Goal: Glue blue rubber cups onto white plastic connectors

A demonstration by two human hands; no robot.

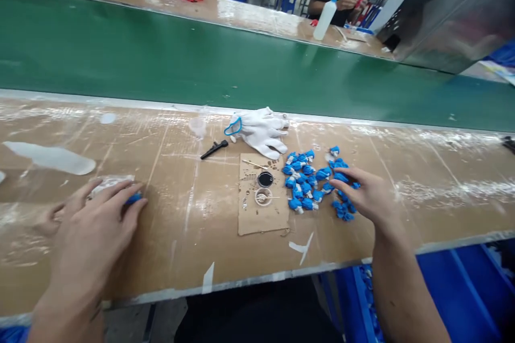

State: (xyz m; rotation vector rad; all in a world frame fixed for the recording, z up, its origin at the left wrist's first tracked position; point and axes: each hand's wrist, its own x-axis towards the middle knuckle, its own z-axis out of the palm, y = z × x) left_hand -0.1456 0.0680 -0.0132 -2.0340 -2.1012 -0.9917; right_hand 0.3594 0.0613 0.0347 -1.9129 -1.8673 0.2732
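Note:
My left hand [96, 220] rests low over the table at the left, fingers curled round a small blue piece [134, 198] that shows between thumb and forefinger. A crumpled clear plastic scrap [108, 182] lies under those fingers. On the right, my right hand [368, 193] reaches over a group of small blue pieces [343, 210], thumb and forefinger apart with blue showing between them. Beside it sits another group of blue pieces with whitish parts [301, 179]. Their exact kind is too small to tell.
A cardboard sheet [261, 222] carries a cup of dark liquid [265, 179], a clear cup [263, 197] and thin sticks. Behind it lie a white glove [261, 131] and a black tool [214, 149]. Beyond the green belt [241, 75], two people work near a squeeze bottle [325, 19].

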